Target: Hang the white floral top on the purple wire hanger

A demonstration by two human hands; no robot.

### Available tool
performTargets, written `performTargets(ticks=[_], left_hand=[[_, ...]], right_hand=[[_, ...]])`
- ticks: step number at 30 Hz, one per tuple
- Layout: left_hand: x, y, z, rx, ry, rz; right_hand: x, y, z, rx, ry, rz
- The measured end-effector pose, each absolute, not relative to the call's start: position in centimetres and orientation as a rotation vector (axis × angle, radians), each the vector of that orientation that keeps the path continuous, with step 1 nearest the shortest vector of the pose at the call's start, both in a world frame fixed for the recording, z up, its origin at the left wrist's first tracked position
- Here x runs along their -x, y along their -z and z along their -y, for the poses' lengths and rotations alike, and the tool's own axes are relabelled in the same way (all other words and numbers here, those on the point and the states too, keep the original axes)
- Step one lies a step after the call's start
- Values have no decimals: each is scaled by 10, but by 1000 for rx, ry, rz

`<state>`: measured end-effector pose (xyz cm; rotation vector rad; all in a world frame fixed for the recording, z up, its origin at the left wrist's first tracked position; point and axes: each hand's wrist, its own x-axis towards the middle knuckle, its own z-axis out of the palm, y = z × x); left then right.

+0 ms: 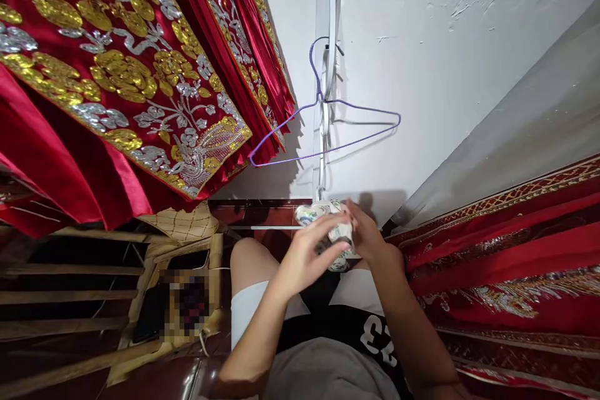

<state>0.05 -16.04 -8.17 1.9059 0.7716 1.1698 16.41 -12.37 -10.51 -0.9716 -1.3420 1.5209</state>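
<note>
A bunched white cloth (340,233) with a green and blue floral print is between my hands, above my lap. My left hand (313,254) has its fingers along the near upper side and its thumb below, with part of the cloth between them. At the right edge my right hand (369,236) grips the cloth, its fingertips partly hidden behind it. The cloth is too bunched to tell what kind of item it is. Ahead of my hands, a thin purple clothes hanger (323,106) hangs bare from a white pipe (332,19) on the wall.
Red drapes with gold and silver sequin embroidery (126,75) hang at the upper left. A bamboo chair (135,287) stands at the left with blurred items on it. More red embroidered fabric (510,262) lies at the right, below a grey translucent sheet (525,112).
</note>
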Motion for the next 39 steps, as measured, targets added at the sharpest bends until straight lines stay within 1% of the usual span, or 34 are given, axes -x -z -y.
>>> performTargets(ticks=[3, 5, 7, 8, 10, 12, 14, 17, 19, 21, 23, 25, 27, 29, 32, 36, 39], left_hand=[[20, 71, 145, -1914, -1277, -874], [31, 73, 128, -1893, -1148, -789], [38, 82, 112, -1880, -907, -690], [41, 87, 106, -1882, -783, -672], [49, 96, 99, -1894, -579, -701], [61, 96, 96, -1938, -446, -775], [77, 86, 96, -2069, -334, -900], [100, 65, 92, -2313, -75, -1290], [114, 54, 86, -2366, 119, -1574], [124, 49, 78, -2385, 171, -1726], [129, 46, 68, -2444, 17, -1767], [130, 44, 59, -2523, -267, -1760], [128, 41, 50, -2571, -543, -1676], [124, 39, 42, -2558, -732, -1597], [118, 37, 31, -2495, -873, -1618], [111, 35, 23, -2474, -927, -1554], [105, 28, 19, -2465, -1213, -1339]], right_hand=[[-166, 79, 124, 902, -1867, 1211], [-170, 58, 122, 857, -2015, 1397], [-176, 37, 116, 819, -2005, 1695], [-179, 27, 111, 815, -1913, 1823], [-186, 12, 98, 855, -1582, 1953], [-192, 7, 78, 927, -1186, 1897], [-196, 15, 53, 1007, -878, 1772], [-201, 44, 19, 1153, -633, 1707], [-205, 61, 5, 1216, -565, 1782], [-212, 70, 3, 1210, -553, 1857], [-220, 69, 9, 1178, -561, 1868], [-227, 59, 19, 1166, -571, 1856], [-231, 48, 26, 1179, -584, 1869], [-232, 40, 30, 1179, -601, 1885], [-232, 37, 30, 1171, -631, 1875], [-231, 39, 28, 1193, -666, 1877], [-225, 37, 33, 1186, -709, 1910]])
